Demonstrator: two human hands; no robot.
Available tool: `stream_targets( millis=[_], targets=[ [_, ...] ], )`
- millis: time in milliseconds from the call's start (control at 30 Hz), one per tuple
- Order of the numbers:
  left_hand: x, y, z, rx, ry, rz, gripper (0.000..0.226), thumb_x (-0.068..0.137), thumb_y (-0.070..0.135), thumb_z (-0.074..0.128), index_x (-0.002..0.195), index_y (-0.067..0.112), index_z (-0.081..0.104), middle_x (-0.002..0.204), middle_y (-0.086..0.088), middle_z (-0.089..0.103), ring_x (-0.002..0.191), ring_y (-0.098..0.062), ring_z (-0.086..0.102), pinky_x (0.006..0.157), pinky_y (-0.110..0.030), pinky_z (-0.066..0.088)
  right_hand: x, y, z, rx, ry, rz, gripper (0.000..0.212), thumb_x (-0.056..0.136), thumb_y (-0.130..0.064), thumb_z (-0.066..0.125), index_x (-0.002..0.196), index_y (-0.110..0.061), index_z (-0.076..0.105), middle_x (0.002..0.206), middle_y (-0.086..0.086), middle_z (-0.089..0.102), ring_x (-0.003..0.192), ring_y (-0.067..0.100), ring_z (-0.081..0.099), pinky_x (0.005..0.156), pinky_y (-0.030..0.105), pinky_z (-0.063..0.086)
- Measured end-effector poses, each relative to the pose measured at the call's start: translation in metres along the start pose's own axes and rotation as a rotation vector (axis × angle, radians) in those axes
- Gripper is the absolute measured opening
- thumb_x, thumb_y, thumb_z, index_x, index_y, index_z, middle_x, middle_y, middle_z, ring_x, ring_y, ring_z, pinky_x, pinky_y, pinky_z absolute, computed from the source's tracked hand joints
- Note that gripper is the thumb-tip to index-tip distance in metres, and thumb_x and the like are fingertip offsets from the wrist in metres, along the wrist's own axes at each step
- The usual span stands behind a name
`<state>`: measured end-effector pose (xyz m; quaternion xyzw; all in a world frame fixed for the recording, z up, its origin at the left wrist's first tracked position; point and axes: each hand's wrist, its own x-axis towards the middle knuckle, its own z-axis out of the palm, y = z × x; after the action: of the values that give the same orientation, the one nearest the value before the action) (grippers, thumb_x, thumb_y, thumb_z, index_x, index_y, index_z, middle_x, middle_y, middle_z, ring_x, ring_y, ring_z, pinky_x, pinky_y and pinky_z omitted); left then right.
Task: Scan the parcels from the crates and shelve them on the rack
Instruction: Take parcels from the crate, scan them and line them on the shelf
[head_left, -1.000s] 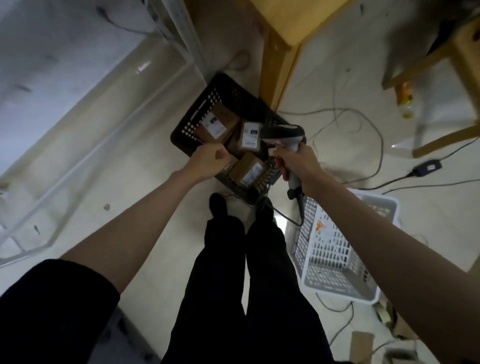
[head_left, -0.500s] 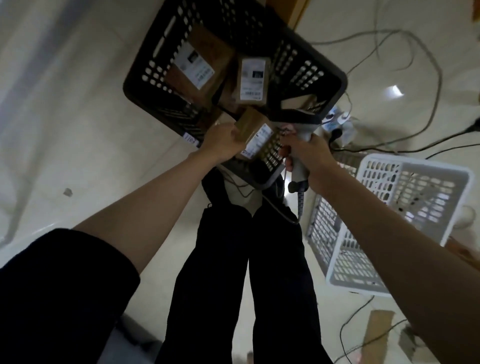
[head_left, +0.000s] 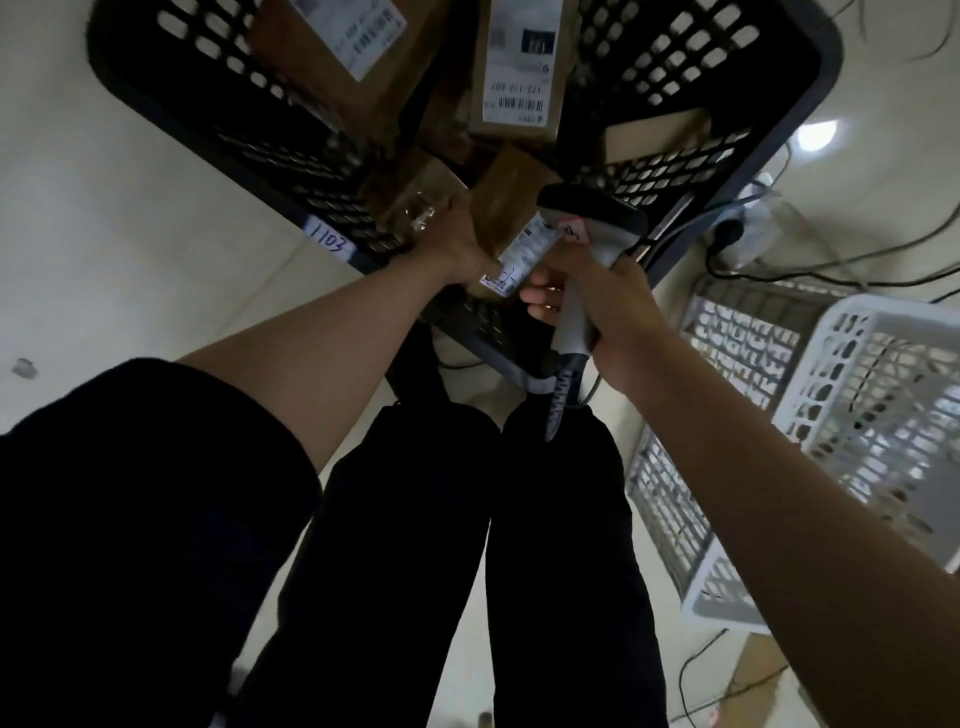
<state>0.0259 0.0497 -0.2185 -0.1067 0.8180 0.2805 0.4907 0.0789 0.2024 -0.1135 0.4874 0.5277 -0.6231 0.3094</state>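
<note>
Over the black crate (head_left: 810, 62), left hand (head_left: 457, 249) grips a parcel (head_left: 506, 208), label facing 4 o'clock toward the scanner (head_left: 592, 218) clamped in the right hand (head_left: 608, 306).

Dim, motion-blurred, wide-angle warp — floor glare
</note>
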Motion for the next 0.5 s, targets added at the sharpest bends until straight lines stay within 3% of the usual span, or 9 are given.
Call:
stream_targets(
  millis=[133, 333, 500],
  targets=[
    [0.02, 0.0, 0.005, -0.033, 0.058, -0.017, 0.107, 0.068, 0.022, 0.091, 0.153, 0.009, 0.028, 0.157, -0.012, 0.028, 0.143, -0.029, 0.035, 0.116, -0.032, 0.033, 0.01, 0.01, -0.001, 0.049, 0.048, -0.005, 0.01, 0.101, -0.011, 0.06, 0.098, -0.003, 0.064, 0.083, 0.013, 0.065, 0.068, 0.022, 0.069, 0.068, 0.031, 0.058],
    [0.031, 0.005, 0.019, 0.016, 0.1, -0.132, 0.118, 0.066, 0.035, 0.092, 0.156, 0.009, 0.019, 0.16, -0.015, 0.018, 0.149, -0.036, 0.017, 0.122, -0.044, 0.024, 0.015, 0.017, -0.01, 0.084, 0.091, -0.024, 0.01, 0.1, -0.014, 0.062, 0.098, -0.006, 0.067, 0.079, 0.01, 0.068, 0.073, 0.024, 0.072, 0.073, 0.033, 0.06],
    [0.024, 0.009, 0.028, 0.021, 0.103, -0.125, 0.126, 0.062, 0.037, 0.095, 0.155, 0.007, 0.016, 0.159, -0.016, 0.015, 0.144, -0.036, 0.03, 0.117, -0.045, 0.034, 0.011, 0.018, -0.013, 0.074, 0.094, -0.047, 0.01, 0.1, -0.012, 0.062, 0.091, -0.009, 0.066, 0.075, 0.008, 0.068, 0.072, 0.025, 0.071, 0.071, 0.034, 0.06]
  ],
)
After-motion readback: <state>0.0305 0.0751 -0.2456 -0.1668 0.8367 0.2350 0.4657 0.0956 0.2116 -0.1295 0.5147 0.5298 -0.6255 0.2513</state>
